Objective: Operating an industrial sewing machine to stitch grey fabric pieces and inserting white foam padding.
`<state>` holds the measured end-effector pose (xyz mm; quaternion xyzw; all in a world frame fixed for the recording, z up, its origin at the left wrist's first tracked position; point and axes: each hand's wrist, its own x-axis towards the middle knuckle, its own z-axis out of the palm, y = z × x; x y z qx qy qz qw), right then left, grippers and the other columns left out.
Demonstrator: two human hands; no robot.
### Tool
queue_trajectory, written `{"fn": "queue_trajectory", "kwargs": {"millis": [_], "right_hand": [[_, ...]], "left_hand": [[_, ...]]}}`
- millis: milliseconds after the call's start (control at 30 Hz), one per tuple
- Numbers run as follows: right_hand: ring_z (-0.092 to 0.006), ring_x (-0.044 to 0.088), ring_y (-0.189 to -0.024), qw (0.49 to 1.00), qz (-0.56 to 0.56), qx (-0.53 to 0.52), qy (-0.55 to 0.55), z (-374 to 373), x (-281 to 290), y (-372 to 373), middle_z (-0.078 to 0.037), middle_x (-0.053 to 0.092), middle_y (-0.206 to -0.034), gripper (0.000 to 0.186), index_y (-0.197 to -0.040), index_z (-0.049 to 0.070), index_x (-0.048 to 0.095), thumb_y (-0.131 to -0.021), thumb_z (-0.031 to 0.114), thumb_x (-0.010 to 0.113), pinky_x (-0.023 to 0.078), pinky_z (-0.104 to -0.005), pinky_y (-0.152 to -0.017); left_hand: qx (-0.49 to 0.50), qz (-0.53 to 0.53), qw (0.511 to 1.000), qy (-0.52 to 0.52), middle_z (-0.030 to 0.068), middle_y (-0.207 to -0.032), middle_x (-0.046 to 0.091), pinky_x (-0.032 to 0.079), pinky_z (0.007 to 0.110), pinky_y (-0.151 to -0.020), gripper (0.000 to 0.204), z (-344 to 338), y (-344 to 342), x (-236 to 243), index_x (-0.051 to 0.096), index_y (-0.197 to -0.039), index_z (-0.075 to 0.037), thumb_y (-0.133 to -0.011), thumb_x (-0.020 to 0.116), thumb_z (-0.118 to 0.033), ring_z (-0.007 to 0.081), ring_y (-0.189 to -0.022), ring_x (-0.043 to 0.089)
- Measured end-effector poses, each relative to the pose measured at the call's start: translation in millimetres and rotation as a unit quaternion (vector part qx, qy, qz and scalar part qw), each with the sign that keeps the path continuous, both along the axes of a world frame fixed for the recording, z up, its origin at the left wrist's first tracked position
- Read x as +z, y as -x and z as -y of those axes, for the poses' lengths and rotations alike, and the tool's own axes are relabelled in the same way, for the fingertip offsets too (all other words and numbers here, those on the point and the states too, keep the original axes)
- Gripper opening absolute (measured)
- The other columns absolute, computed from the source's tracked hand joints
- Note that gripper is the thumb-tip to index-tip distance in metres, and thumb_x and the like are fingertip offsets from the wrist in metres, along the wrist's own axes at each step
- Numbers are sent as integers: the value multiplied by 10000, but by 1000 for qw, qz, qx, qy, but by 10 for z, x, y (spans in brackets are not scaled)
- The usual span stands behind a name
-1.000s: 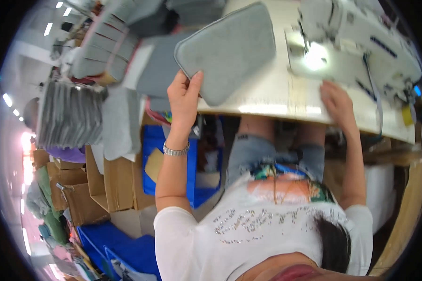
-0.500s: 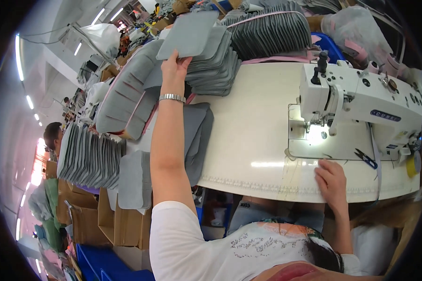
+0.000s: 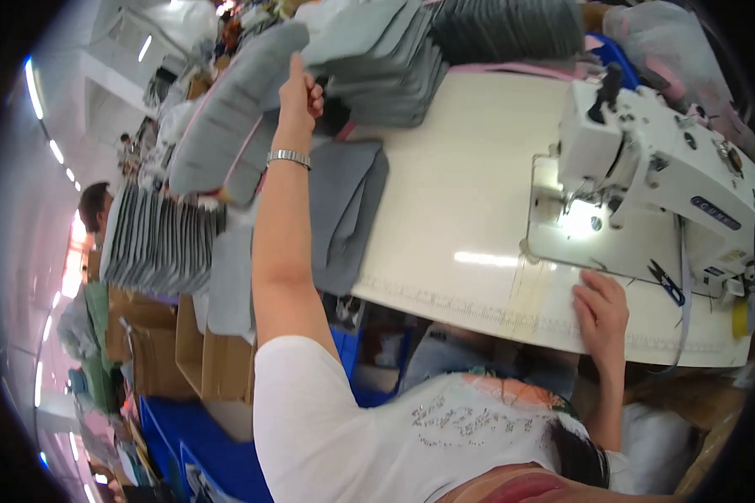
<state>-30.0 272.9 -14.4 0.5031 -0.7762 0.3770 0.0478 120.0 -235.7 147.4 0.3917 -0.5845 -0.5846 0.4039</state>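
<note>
My left hand (image 3: 300,105) is raised beside a stack of grey padded panels (image 3: 369,46), index finger stretched out and the others bent, with no panel visibly held. Behind it lies a curved bundle of grey pieces (image 3: 226,109) with a pink strip. My right hand (image 3: 600,314) rests open, fingers loosely bent, on the white tabletop (image 3: 445,210) below a white sewing machine (image 3: 663,168) with a lit needle area. Black thread snips (image 3: 664,281) lie right of that hand. Darker grey flat pieces (image 3: 348,214) lie beside my left forearm.
Further grey stacks stand at the back (image 3: 503,29) and at left (image 3: 159,239). Cardboard boxes (image 3: 214,356) and blue bins (image 3: 201,444) sit below left. A plastic bag (image 3: 654,46) is behind the machine. A person (image 3: 92,205) is at far left.
My left hand lifted a grey panel up to the back stack and has let it go; it now points slightly left of there. My right hand stays at the table's front.
</note>
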Motion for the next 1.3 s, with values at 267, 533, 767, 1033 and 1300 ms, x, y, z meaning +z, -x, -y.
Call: {"fn": "queue_trajectory", "kwargs": {"millis": [267,533,767,1033,1300], "right_hand": [[-310,575,-1058,998,-37,-25,-45,64,87,-65,-114,645,-1111,156,-946,26,675,-792,37,656,455,-386,-920],[-266,611,-986,989,-28,134,-54,620,357,-333,-110,654,-1104,180,-988,39,679,-810,54,650,472,-371,-842],[-189,633,-896,865,466,185,-15,1907,636,-932,-148,643,-1115,390,-1140,-62,591,-833,169,660,511,-271,-671],[-170,634,-845,898,418,110,-84,2391,62,-679,-101,656,-978,327,-1073,-57,601,-842,175,614,510,-289,-661],[-157,606,-782,916,383,101,-60,2196,97,-445,-99,641,-950,351,-1136,-37,563,-844,156,588,487,-279,-662]], "left_hand": [[-25,464,714,524,94,-805,647,502,373,-685,386,-1202,-1024,-925,634,-867,-66,-768,698,-434,275,-763,625],[71,390,814,426,111,-720,659,506,376,-646,185,-1226,-1286,-920,684,-866,-13,-830,655,-193,299,-677,638],[-65,190,889,411,115,-756,671,505,334,-633,136,-1731,-1249,-1071,699,-796,-38,-809,678,-172,245,-690,654],[103,390,828,390,114,-745,677,495,321,-597,170,-1302,-2454,-562,699,-827,-51,-809,671,-218,234,-690,660],[72,463,870,155,76,-720,681,502,316,-600,179,-534,-3579,-756,729,-822,-67,-745,683,-223,197,-659,656]]}}
